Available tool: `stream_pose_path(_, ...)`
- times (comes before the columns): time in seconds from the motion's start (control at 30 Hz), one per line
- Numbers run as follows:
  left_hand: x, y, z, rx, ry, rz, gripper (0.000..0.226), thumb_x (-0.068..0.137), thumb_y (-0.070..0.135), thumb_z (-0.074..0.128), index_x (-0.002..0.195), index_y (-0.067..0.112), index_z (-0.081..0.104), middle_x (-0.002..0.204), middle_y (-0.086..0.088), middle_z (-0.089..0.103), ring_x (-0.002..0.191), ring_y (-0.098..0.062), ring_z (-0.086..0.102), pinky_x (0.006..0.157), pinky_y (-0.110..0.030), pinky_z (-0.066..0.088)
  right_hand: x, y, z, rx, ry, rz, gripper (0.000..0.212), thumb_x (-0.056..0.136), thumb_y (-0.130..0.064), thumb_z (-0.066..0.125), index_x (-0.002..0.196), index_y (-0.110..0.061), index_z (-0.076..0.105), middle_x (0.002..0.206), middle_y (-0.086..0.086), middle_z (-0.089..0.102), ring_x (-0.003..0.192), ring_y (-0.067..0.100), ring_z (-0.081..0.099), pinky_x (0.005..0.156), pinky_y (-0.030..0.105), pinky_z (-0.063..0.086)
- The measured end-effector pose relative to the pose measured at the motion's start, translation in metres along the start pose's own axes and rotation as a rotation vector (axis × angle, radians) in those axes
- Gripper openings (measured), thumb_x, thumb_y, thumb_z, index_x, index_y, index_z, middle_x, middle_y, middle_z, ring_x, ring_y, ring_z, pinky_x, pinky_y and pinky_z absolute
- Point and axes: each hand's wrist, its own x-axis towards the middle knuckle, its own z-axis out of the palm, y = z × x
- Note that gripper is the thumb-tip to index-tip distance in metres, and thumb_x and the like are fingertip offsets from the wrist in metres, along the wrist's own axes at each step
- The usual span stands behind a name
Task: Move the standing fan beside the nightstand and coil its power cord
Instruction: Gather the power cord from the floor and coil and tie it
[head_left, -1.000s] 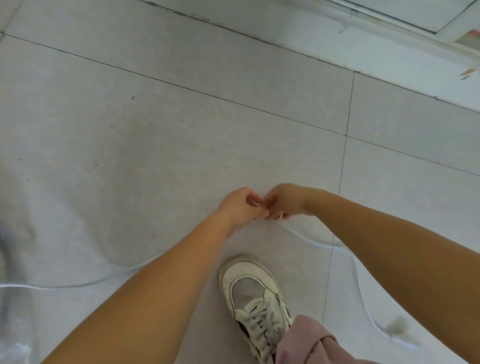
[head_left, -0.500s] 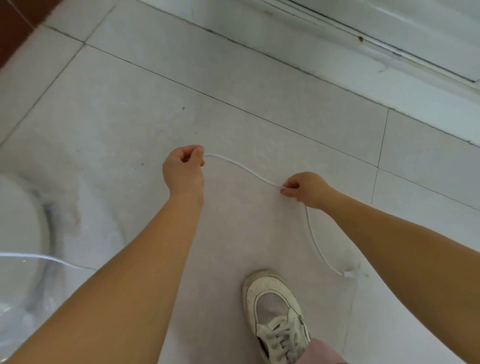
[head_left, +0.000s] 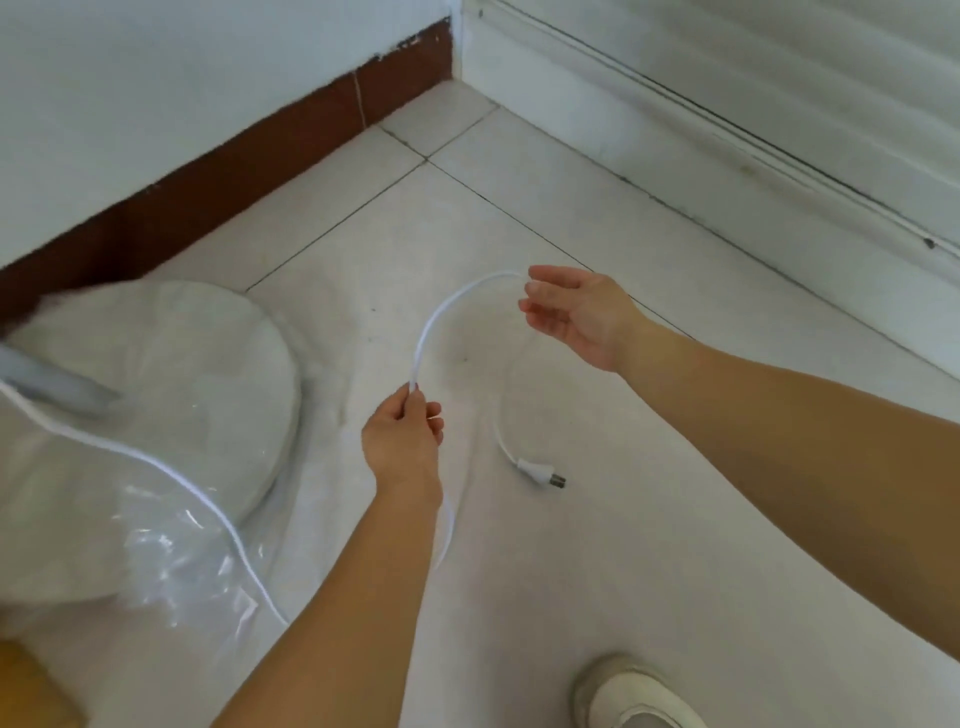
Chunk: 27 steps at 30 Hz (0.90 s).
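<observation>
The white power cord (head_left: 441, 312) arcs in the air between my two hands. My left hand (head_left: 402, 441) is closed around it, low and in the middle. Further right and higher, my right hand (head_left: 576, 312) is turned palm up with loose fingers, and the cord meets its fingertips. From there the cord hangs down to the white plug (head_left: 537, 472), which lies on the tiled floor. The fan's round white base (head_left: 182, 374) stands at the left under clear plastic wrap (head_left: 171, 566), with its grey pole (head_left: 47, 384) leaning off the frame. More cord crosses the base.
A white wall with a brown baseboard (head_left: 249, 156) runs along the left and meets a white skirting and door track (head_left: 727, 135) at the far corner. My shoe (head_left: 634, 696) is at the bottom right. A yellow-brown object (head_left: 26, 686) shows at the bottom left corner.
My view has swung left and up, bringing the fan base and the room corner into sight. My hands have drawn the cord into a loop, and my right hand has turned palm up.
</observation>
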Motion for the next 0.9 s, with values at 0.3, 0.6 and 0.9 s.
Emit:
stream_pose_path(0.3,0.013,0.008,-0.027,-0.060,-0.076,-0.245,0.021,0.089,0.002,0.055,0.109,0.001,0.061,0.071,-0.009,0.058,0.058,-0.015,0.054,0.058,-0.023,0.053,0.004,0.045,0.003,-0.651,0.306,-0.031,0.031,0.085,-0.002,0.056,0.116,-0.005,0.053,0.099,0.003,0.052,0.070,0.022,0.058,0.076,0.036,0.055)
stream_pose_path(0.6,0.016,0.001,-0.014,0.021,-0.109,-0.227,0.025,0.090,0.007,0.055,0.114,0.002,0.060,0.073,-0.008,0.061,0.061,-0.015,0.055,0.061,-0.024,0.053,-0.003,0.079,0.016,-1.027,0.064,0.246,0.032,0.088,-0.030,0.060,0.066,-0.008,0.051,0.059,0.008,0.056,0.043,0.016,0.053,0.042,0.023,0.046)
stream_pose_path(0.9,0.013,-0.008,-0.007,0.101,-0.154,-0.207,0.016,0.090,0.010,0.056,0.105,0.010,0.061,0.075,-0.007,0.062,0.061,-0.014,0.055,0.061,-0.024,0.051,-0.002,0.098,0.033,-1.081,0.085,0.260,0.021,0.077,-0.022,0.062,0.061,-0.009,0.056,0.057,0.006,0.059,0.052,0.021,0.057,0.051,0.026,0.046)
